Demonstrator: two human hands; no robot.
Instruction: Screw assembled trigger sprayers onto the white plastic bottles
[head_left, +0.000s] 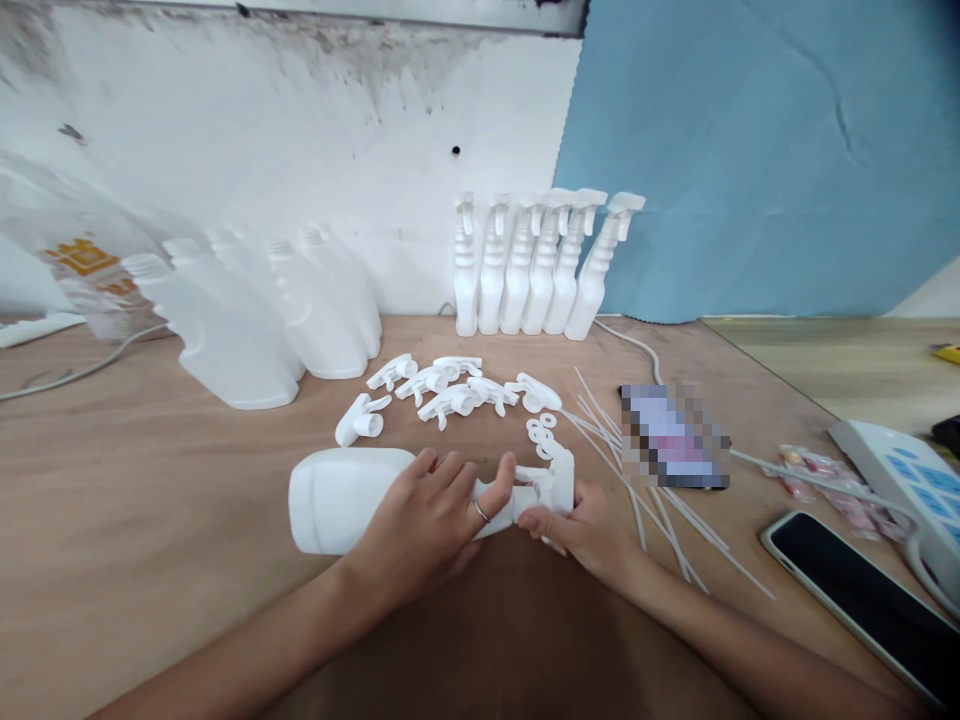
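Observation:
A white bottle point(345, 500) lies on its side just above the front edge of the wooden table, its base to the left. My left hand point(427, 510) is wrapped round its neck, with a ring on one finger. At the bottle's right end is a white spray head point(556, 482), and my right hand point(585, 525) grips it from the right with the thumb near the collar. Whether the head is fully seated cannot be seen. Beyond the hands lie several loose spray heads point(450, 400) and small white rings point(541, 436).
Open bottles point(240, 340) stand at the left beside a plastic bag point(97, 270). Several bottles with spray heads point(517, 280) line the wall. Thin tubes point(667, 520), a phone with a lit screen point(671, 435), a dark phone point(862, 600) and a white device point(915, 490) lie right.

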